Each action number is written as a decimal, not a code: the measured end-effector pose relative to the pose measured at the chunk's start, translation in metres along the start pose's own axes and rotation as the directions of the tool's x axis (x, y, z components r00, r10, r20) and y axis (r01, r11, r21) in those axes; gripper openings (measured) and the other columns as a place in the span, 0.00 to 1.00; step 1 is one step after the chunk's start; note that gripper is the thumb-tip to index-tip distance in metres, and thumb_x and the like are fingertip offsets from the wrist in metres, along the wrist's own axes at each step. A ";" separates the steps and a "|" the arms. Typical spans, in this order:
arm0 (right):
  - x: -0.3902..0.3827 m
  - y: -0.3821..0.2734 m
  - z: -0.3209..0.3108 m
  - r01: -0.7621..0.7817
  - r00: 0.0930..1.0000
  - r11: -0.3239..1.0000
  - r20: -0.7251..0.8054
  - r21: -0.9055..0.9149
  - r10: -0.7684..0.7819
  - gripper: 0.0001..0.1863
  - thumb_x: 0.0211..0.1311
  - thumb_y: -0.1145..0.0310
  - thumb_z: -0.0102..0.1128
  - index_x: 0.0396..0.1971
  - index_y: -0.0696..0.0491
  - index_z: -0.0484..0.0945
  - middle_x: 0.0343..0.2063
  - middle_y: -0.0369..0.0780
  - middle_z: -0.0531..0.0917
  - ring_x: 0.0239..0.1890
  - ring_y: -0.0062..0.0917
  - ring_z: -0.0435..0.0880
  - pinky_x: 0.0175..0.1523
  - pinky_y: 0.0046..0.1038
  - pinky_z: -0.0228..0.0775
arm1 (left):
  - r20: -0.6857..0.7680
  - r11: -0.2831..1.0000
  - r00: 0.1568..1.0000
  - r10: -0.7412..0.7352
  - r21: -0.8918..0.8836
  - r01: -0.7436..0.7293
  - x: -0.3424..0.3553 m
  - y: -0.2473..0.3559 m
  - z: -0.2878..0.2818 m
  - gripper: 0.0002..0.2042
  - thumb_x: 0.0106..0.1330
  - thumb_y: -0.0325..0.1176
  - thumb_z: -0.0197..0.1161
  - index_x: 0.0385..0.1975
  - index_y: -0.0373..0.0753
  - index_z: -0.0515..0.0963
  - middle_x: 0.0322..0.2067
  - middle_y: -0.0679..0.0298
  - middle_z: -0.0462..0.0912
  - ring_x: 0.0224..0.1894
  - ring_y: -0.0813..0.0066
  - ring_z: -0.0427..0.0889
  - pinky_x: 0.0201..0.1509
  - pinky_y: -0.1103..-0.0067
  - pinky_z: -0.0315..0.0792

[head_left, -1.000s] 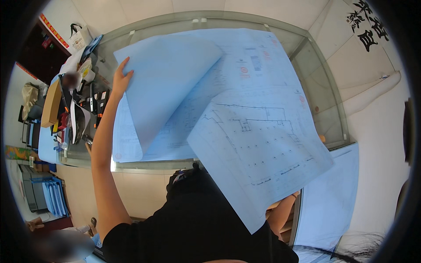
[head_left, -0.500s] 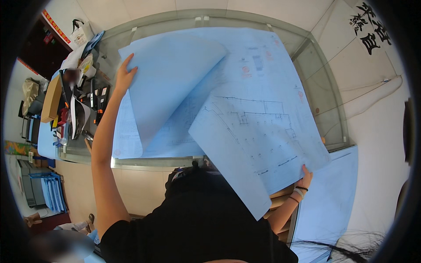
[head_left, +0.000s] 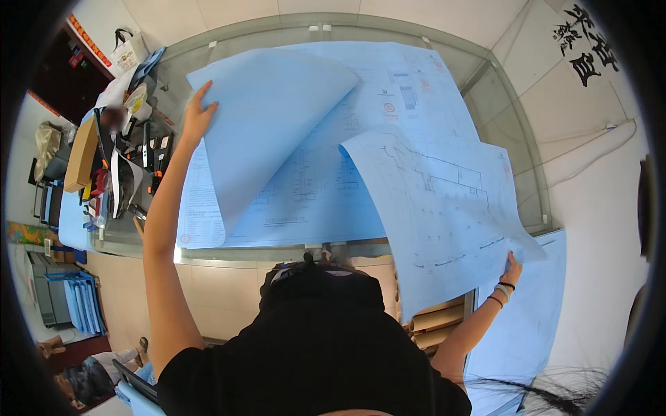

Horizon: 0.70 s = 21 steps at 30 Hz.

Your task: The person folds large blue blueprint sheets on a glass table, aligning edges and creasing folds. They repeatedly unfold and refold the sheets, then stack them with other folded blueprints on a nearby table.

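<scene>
My left hand [head_left: 202, 111] grips the left edge of a large plain blue sheet [head_left: 270, 111], which is curled back over a stack of printed blue drawings [head_left: 416, 90] on the glass-topped table [head_left: 517, 132]. At the right, my right hand [head_left: 511, 267] holds the lower edge of another sheet [head_left: 444, 229] bearing a line-drawn plan; this sheet curves and hangs past the table's front edge. Between the two sheets, more printed lines show on the drawings underneath.
Clutter with a cardboard box [head_left: 80, 156] and black tools [head_left: 156, 166] crowds the table's left. Blue boards [head_left: 534, 312] lie at the right, beside rolls [head_left: 437, 322] on a shelf below. A seated person [head_left: 90, 381] is at lower left; folded blue paper [head_left: 83, 305] rests by a printer.
My right hand has moved up and to the right with the plan sheet, uncovering more of the drawings beneath. My left hand has risen slightly with its sheet.
</scene>
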State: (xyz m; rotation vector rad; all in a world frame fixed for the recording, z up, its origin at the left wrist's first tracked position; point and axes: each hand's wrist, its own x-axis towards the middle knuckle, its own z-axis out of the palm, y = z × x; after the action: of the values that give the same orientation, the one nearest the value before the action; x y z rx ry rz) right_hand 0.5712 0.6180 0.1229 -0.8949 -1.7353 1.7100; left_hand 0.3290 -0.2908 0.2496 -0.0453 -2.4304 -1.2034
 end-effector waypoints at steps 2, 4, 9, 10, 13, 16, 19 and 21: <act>0.011 0.014 -0.020 -0.041 0.999 0.999 -0.027 0.023 0.042 0.23 0.54 0.71 0.67 0.49 0.65 0.74 0.45 0.42 0.79 0.46 0.30 0.76 0.54 0.31 0.68 | 0.013 0.999 1.000 -0.011 -0.037 0.011 -0.001 0.003 0.003 0.28 0.60 0.20 0.57 0.64 0.37 0.65 0.61 0.57 0.70 0.62 0.70 0.67 0.65 0.77 0.58; 0.018 0.027 -0.042 -0.086 0.996 0.996 0.014 0.029 0.086 0.24 0.54 0.72 0.66 0.50 0.66 0.73 0.46 0.43 0.79 0.48 0.31 0.76 0.57 0.31 0.67 | 0.015 0.999 1.000 -0.014 -0.050 0.015 -0.001 0.008 0.006 0.28 0.60 0.20 0.57 0.64 0.37 0.65 0.61 0.57 0.70 0.62 0.70 0.67 0.66 0.77 0.58; 0.038 0.035 -0.078 -0.153 0.982 0.988 0.111 0.008 0.151 0.27 0.55 0.75 0.65 0.55 0.64 0.70 0.49 0.43 0.78 0.50 0.31 0.77 0.57 0.32 0.68 | -0.032 0.999 0.999 0.026 -0.031 -0.027 0.004 -0.010 0.006 0.28 0.59 0.20 0.57 0.63 0.36 0.65 0.61 0.56 0.69 0.63 0.69 0.66 0.66 0.76 0.57; 0.034 0.036 -0.069 -0.155 0.983 0.988 0.104 0.012 0.153 0.26 0.55 0.75 0.65 0.54 0.64 0.71 0.48 0.42 0.78 0.49 0.31 0.77 0.56 0.32 0.69 | -0.031 0.999 0.999 0.027 -0.018 -0.027 0.005 -0.007 0.003 0.28 0.59 0.20 0.57 0.63 0.36 0.65 0.61 0.56 0.69 0.64 0.69 0.66 0.66 0.76 0.57; 0.027 0.030 -0.036 -0.205 0.975 0.977 0.100 0.053 0.199 0.25 0.54 0.74 0.66 0.52 0.64 0.73 0.46 0.42 0.79 0.48 0.31 0.78 0.55 0.32 0.70 | -0.035 1.000 0.999 0.028 0.006 -0.027 0.002 0.002 -0.005 0.28 0.59 0.20 0.57 0.63 0.36 0.66 0.61 0.56 0.70 0.64 0.68 0.66 0.66 0.76 0.57; 0.032 0.029 -0.032 -0.306 0.948 0.947 0.118 0.092 0.295 0.25 0.53 0.74 0.66 0.52 0.64 0.73 0.46 0.42 0.80 0.47 0.31 0.79 0.53 0.33 0.71 | -0.036 0.999 0.999 0.023 -0.026 -0.024 0.001 0.009 -0.001 0.27 0.59 0.20 0.58 0.62 0.36 0.66 0.60 0.54 0.71 0.64 0.66 0.67 0.66 0.76 0.58; 0.039 0.044 -0.030 -0.324 0.933 0.946 0.168 0.002 0.319 0.25 0.51 0.75 0.67 0.51 0.64 0.73 0.46 0.41 0.80 0.46 0.31 0.78 0.51 0.34 0.72 | -0.027 0.999 1.000 -0.001 -0.051 -0.001 0.000 0.019 0.003 0.27 0.59 0.20 0.57 0.62 0.36 0.67 0.59 0.54 0.72 0.63 0.66 0.68 0.65 0.76 0.59; 0.045 0.054 -0.025 -0.297 0.924 0.952 0.233 -0.068 0.305 0.25 0.50 0.76 0.68 0.50 0.64 0.73 0.46 0.41 0.80 0.46 0.31 0.78 0.52 0.35 0.72 | -0.028 0.999 1.000 -0.009 -0.047 0.008 0.000 0.027 0.005 0.27 0.59 0.20 0.57 0.62 0.35 0.67 0.59 0.54 0.72 0.63 0.66 0.68 0.65 0.77 0.59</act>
State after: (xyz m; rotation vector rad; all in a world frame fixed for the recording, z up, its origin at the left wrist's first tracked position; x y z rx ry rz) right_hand 0.5663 0.6671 0.0674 -1.0498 -1.8592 2.0696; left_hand 0.3325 -0.2703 0.2673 -0.0319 -2.3806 -1.2564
